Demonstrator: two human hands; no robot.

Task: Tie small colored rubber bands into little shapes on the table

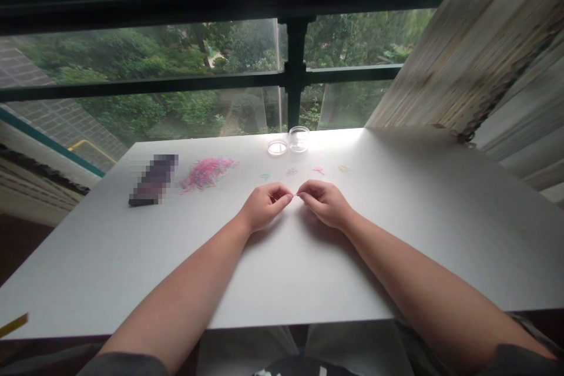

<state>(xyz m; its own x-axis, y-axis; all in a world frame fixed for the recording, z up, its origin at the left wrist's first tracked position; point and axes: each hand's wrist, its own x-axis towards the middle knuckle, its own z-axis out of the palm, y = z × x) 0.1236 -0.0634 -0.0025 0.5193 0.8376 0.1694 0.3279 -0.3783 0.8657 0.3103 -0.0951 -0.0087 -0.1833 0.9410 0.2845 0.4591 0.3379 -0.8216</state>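
Note:
My left hand (267,207) and my right hand (324,204) meet above the middle of the white table, fingertips almost touching. Both are closed in a pinch on a tiny thin pale piece (295,195), too small to make out clearly. Just beyond them lie small groups of thin coloured bits: teal pieces (265,176), pale pink pieces (291,171), deeper pink pieces (318,170) and yellowish pieces (344,168). To the left spreads a heap of mixed pink, bluish and pale strips (207,173).
At the table's (282,276) far edge stand a clear round jar (299,140) and, left of it, a clear shallow lid (277,148). A dark, blurred-out flat object (155,180) lies at far left. Beyond are a green-framed window (296,70) and a curtain (445,41) at right.

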